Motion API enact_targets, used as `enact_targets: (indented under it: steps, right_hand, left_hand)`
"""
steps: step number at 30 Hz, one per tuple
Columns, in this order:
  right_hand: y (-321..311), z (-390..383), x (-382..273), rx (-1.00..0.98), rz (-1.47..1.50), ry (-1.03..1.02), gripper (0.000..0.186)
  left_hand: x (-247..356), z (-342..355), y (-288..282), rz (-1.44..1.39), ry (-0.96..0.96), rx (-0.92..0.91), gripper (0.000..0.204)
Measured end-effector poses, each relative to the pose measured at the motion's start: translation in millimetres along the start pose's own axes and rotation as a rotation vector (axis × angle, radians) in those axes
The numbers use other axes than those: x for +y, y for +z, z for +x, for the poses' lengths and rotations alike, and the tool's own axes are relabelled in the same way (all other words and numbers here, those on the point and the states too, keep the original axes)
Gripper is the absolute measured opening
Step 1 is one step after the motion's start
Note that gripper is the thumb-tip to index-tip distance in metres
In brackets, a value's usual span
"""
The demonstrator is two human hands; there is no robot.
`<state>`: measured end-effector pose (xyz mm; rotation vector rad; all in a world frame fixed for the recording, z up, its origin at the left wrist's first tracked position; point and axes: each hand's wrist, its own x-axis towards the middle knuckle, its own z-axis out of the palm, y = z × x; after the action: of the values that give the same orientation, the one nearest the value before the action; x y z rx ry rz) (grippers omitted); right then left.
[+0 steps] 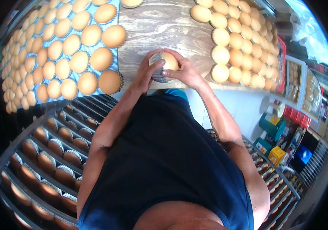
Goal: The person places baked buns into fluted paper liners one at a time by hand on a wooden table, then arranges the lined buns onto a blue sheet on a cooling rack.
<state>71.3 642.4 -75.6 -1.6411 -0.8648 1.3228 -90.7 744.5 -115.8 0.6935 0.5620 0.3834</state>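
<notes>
A round golden sponge cake [170,61] is held between my two hands above the near edge of the wooden table. A dark fluted tin [159,78] sits against its left side; how much of the cake is still inside it I cannot tell. My left hand [150,71] wraps the tin side, thumb laid across it. Curled round the other side, my right hand [187,73] presses its thumb near the rim. To the left, rows of cakes in fluted tins [109,81] lie on a blue striped cloth [112,63]. Paler-edged cakes [220,55] are piled close together at the right.
The wooden table [148,27] has bare boards between both groups. Below left stands a dark metal rack [18,142] with many cakes in tins; another rack [286,184] is at lower right. Green buckets [272,126], a yellow crate [276,155] and red crates [297,116] stand further right.
</notes>
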Motion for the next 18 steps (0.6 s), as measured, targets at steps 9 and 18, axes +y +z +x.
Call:
enact_targets:
  steps: [9, 18]
  right_hand:
    - [-46, 3, 12, 0.221, 0.177, -0.004, 0.069]
    - [-92, 63, -16, 0.118, 0.049, -0.013, 0.061]
  left_hand:
    - [-7, 59, 28, 0.227, -0.119, -0.002, 0.063]
    - [-8, 103, 42, -0.135, 0.015, 0.176, 0.065]
